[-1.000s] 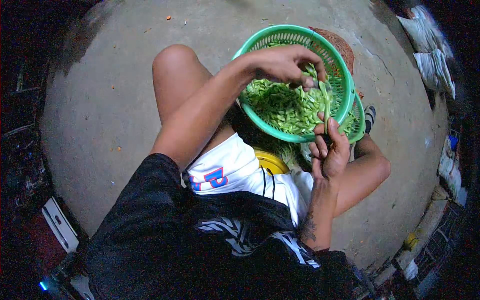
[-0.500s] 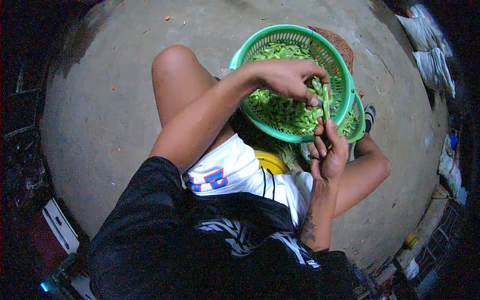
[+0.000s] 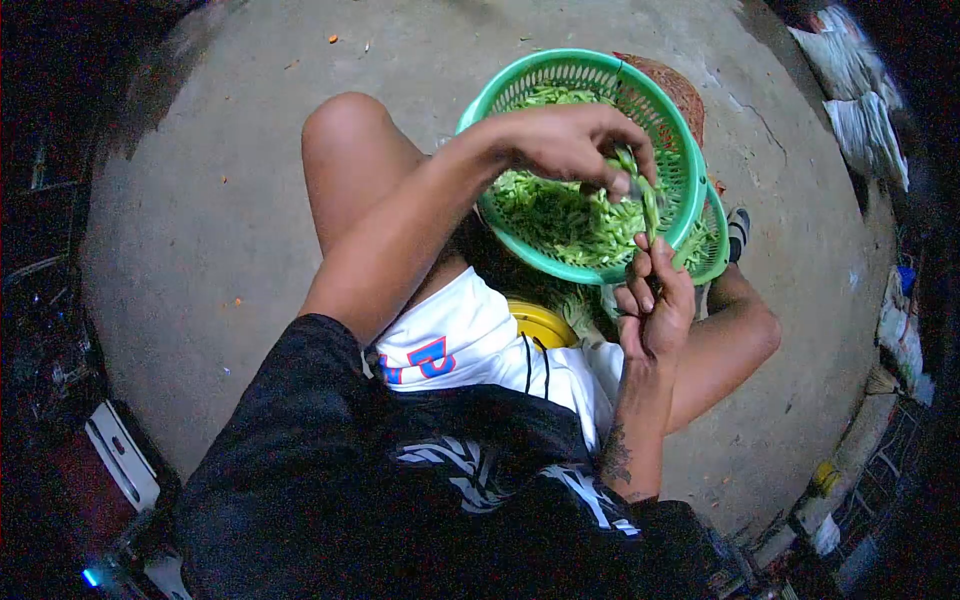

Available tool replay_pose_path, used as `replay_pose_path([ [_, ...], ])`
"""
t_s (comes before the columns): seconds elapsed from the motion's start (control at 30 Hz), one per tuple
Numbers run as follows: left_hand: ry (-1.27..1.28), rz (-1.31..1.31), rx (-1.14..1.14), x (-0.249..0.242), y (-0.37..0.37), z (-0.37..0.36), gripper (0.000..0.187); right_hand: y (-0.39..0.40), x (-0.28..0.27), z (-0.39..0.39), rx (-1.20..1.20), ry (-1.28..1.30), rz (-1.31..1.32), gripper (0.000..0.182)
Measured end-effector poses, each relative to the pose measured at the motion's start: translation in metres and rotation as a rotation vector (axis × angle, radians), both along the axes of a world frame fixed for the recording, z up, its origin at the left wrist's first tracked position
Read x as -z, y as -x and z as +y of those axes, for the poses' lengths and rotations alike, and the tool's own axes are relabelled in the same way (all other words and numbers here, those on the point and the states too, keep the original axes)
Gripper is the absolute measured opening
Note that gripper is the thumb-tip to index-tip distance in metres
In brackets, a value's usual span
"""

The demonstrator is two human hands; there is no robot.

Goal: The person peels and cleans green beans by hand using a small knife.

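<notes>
My left hand point(image 3: 580, 150) reaches across above a green perforated plastic basket point(image 3: 690, 190). Its fingers are curled round what looks like a small knife point(image 3: 634, 187), mostly hidden, with a bit of grey blade showing. My right hand point(image 3: 660, 295), palm up at the basket's near right rim, pinches the lower end of a long green bean pod point(image 3: 651, 218). The pod's upper end meets the left thumb and blade. Cut pale-green bean pieces point(image 3: 560, 220) lie heaped in the basket below.
A second green basket point(image 3: 718, 262) with more pieces sits partly under the first. A yellow round container point(image 3: 545, 325) is between my legs. Behind the baskets lies a reddish-brown mesh sack point(image 3: 675, 85). White sacks point(image 3: 865, 140) are at the far right on the concrete floor point(image 3: 220, 200).
My left hand has shifted slightly, its fingers closing in toward the pod's upper end. The pod leans a little more to the left. My right hand stays almost where it was.
</notes>
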State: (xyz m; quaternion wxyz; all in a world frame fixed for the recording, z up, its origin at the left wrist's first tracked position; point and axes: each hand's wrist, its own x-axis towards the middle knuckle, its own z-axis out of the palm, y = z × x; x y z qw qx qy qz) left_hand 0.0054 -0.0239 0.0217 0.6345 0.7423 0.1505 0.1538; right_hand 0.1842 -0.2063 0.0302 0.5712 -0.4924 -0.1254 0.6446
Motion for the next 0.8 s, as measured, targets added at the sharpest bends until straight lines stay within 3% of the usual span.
replay_pose_path([
  [0.03,0.167,0.073,-0.013,0.0,0.003,0.004,0.031,-0.002,0.001,-0.001,-0.009,-0.007,0.005,0.029],
  [0.13,0.13,0.026,-0.09,-0.005,0.003,0.002,0.033,0.0,-0.001,0.002,0.012,-0.005,0.006,0.029],
  [0.2,-0.058,0.042,-0.074,-0.004,-0.001,-0.007,0.04,0.003,-0.002,0.003,0.04,0.013,-0.002,0.029],
  [0.33,0.05,0.005,0.02,0.008,-0.006,-0.004,0.04,0.002,0.001,0.004,0.055,-0.011,0.027,0.029],
  [0.4,0.213,0.04,-0.029,0.005,0.002,0.005,0.033,0.001,-0.001,0.003,0.027,-0.022,0.028,0.029],
  [0.47,0.218,0.041,-0.057,-0.003,0.007,0.006,0.033,0.002,-0.003,0.003,0.037,-0.016,0.021,0.028],
  [0.53,0.027,0.006,-0.052,-0.006,0.001,-0.002,0.036,0.004,-0.003,0.006,0.045,-0.006,0.031,0.028],
  [0.6,0.012,0.161,-0.025,-0.015,-0.001,-0.012,0.04,0.006,-0.004,0.009,0.048,0.014,0.035,0.027],
  [0.8,0.027,0.054,0.017,-0.001,-0.005,-0.01,0.042,0.005,-0.004,0.006,-0.004,-0.022,0.063,0.026],
])
